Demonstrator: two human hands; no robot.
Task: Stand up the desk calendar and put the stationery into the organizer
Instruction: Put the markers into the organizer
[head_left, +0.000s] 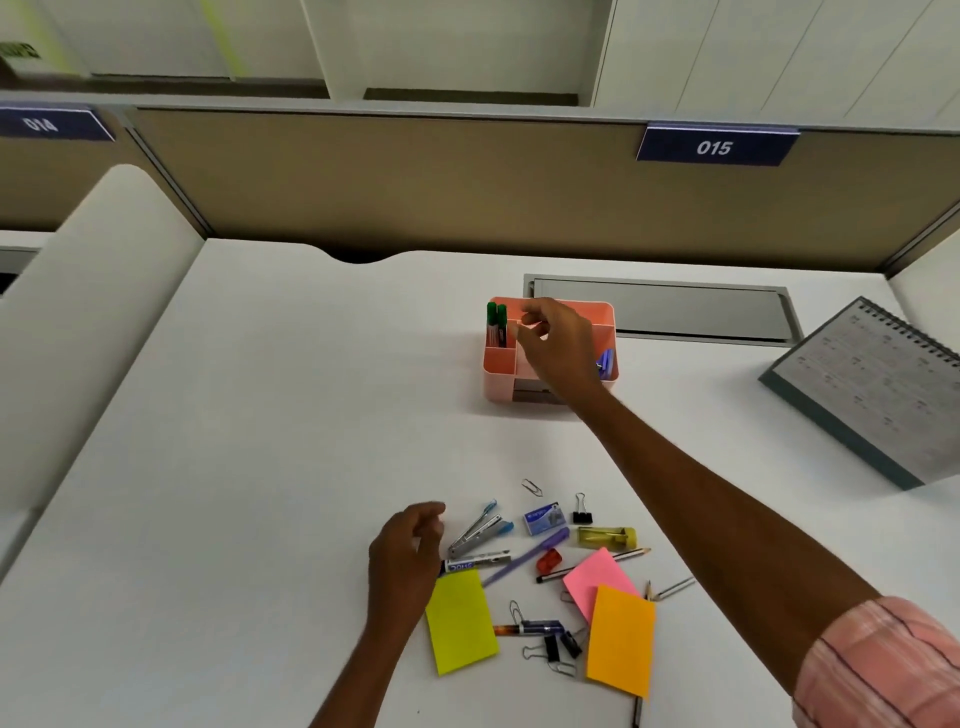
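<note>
Clerk: Lettering?

Checker: Navy partition plaque (716, 147) reads "015"; second navy plaque (44, 124), far left, "014". Print on the small blue cardboard box (544, 518) and the white-barrelled marker (480, 564) is too blurred to read.

Clerk: Materials, shapes?

Checker: Pink plastic compartmented organizer (597, 312), mid-desk, with two green-capped markers (496, 325) upright in its rear left cell. Spiral-bound grey desk calendar (872, 384) at the right edge, face sloped, well apart from the organizer. On the near white desk (285, 415): yellow-green sticky pad (460, 621), orange sticky pad (621, 639), metal stapler with blue trim (478, 530), black binder clip (582, 512), purple pen (524, 556).

Clerk: Hands?

Checker: Right hand (556, 343) over the organizer, thumb and forefinger drawn together; contents not discernible. Left hand (410, 551) beside the stapler, fingers loosely bent over the marker's end; grip not discernible.
</note>
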